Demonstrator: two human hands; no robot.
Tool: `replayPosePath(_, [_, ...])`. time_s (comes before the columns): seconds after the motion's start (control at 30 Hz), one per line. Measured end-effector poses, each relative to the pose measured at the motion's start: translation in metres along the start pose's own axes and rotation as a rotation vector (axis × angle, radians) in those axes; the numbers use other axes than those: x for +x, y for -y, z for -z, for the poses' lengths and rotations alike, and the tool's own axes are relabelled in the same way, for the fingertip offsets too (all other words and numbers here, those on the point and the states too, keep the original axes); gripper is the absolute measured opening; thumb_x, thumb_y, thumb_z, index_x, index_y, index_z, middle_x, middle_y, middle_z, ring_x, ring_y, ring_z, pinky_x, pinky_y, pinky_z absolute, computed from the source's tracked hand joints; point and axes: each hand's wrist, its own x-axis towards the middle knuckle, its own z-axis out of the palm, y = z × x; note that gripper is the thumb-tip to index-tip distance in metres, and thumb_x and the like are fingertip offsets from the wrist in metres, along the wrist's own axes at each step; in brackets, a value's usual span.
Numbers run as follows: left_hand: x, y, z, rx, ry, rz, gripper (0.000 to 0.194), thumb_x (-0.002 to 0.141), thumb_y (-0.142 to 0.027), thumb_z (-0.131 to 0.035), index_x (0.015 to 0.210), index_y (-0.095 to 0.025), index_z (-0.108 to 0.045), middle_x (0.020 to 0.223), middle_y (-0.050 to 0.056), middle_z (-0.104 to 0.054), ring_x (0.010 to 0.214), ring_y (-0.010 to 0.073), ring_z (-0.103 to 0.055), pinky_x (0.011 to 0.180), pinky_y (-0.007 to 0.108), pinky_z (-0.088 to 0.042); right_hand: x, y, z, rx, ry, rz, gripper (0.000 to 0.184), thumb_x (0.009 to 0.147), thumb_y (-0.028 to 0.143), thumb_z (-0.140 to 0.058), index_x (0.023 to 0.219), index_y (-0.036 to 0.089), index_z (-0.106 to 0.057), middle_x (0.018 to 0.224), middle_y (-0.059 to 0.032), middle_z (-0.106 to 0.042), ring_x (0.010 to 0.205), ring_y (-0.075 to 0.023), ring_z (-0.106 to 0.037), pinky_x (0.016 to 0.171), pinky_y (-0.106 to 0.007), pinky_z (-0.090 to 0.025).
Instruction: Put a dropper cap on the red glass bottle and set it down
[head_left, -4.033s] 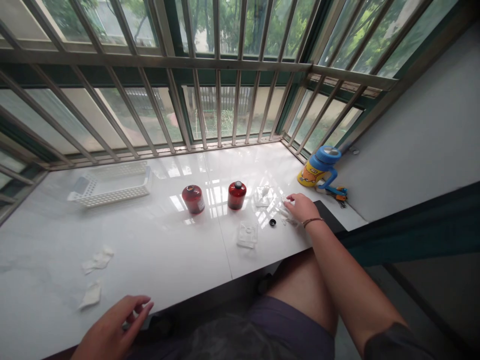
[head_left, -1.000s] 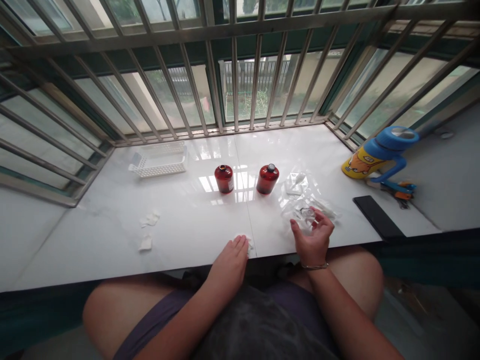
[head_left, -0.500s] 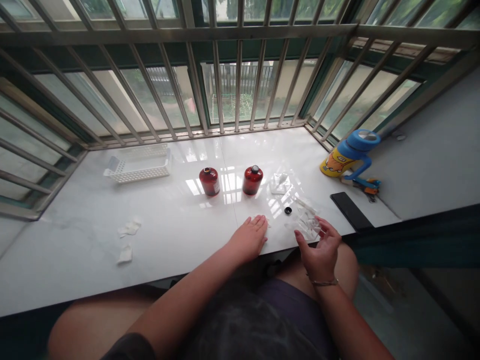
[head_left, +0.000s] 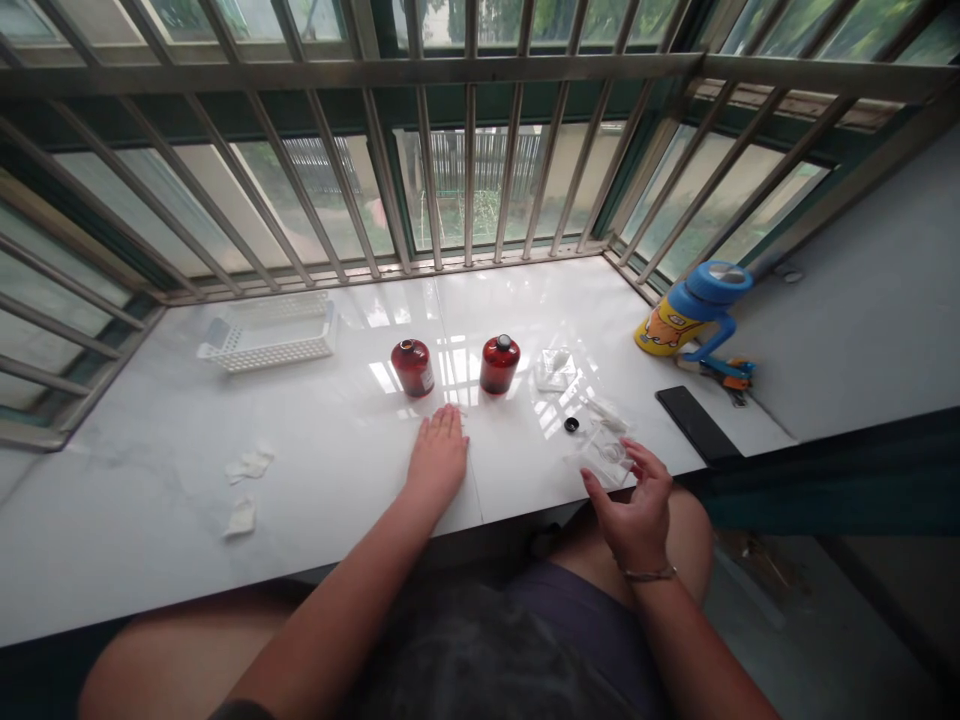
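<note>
The right hand [head_left: 636, 515] is the nearer one to the clear plastic bag [head_left: 605, 452], which lies on the white tiled worktop [head_left: 337, 500] close to the front edge, just ahead of that hand and a little to its left. The bag's crumpled film seems to run lengthwise from the front edge toward the window, though its transparent outline is hard to follow. A small clear part shows inside it. The right grip is curled and raised, thumb and fingers apart on either side of the bag's near end; whether they actually pinch the film cannot be made out. The left hand [head_left: 439, 460] lies flat and empty on the worktop, just in front of two red bottles [head_left: 499, 364]. A small black cap [head_left: 571, 425] sits just beyond the bag, beside a clear square packet [head_left: 556, 370].
</note>
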Motion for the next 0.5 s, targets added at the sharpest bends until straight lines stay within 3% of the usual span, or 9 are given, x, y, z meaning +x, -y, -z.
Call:
replayPosePath(0.13, [-0.029, 0.064, 0.016, 0.046, -0.024, 0.174, 0.059, 0.113, -0.03, -0.033, 0.166, -0.006, -0.042, 0.173, 0.022, -0.039, 0.162, 0.0334, -0.039, 0.134, 0.058, -0.032, -0.002, 0.004, -0.006, -0.002, 0.03, 0.026, 0.065, 0.088, 0.042, -0.088, 0.14, 0.024, -0.053, 0.145, -0.0189, -0.061, 0.136, -0.0392, -0.061, 0.105, -0.059, -0.055])
replayPosePath(0.33, [-0.073, 0.159, 0.042, 0.095, -0.054, 0.432, 0.06, 0.112, -0.03, -0.028, 0.159, 0.001, -0.047, 0.167, 0.028, -0.045, 0.157, 0.0399, -0.044, 0.127, 0.067, -0.038, -0.002, 0.014, -0.022, -0.011, 0.124, 0.076, 0.063, 0.092, 0.044, -0.085, 0.142, 0.025, -0.052, 0.144, -0.0176, -0.063, 0.135, -0.0377, -0.062, 0.098, -0.056, -0.059])
replayPosePath(0.43, [-0.081, 0.191, 0.053, 0.086, -0.07, 0.482, 0.058, 0.112, -0.029, -0.025, 0.156, -0.001, -0.053, 0.164, 0.028, -0.049, 0.154, 0.0399, -0.049, 0.124, 0.072, -0.039, 0.0, 0.017, -0.035, -0.002, 0.21, 0.104, 0.064, 0.094, 0.045, -0.083, 0.146, 0.025, -0.051, 0.145, -0.0171, -0.062, 0.136, -0.0371, -0.061, 0.099, -0.057, -0.061])
replayPosePath(0.5, [-0.082, 0.198, 0.057, 0.078, -0.088, 0.485, 0.056, 0.112, -0.028, -0.027, 0.15, -0.003, -0.059, 0.161, 0.028, -0.054, 0.151, 0.0406, -0.051, 0.123, 0.073, -0.04, 0.004, 0.019, -0.045, 0.004, 0.292, 0.113, 0.065, 0.097, 0.044, -0.08, 0.151, 0.026, -0.048, 0.147, -0.0168, -0.061, 0.138, -0.0363, -0.06, 0.102, -0.058, -0.061])
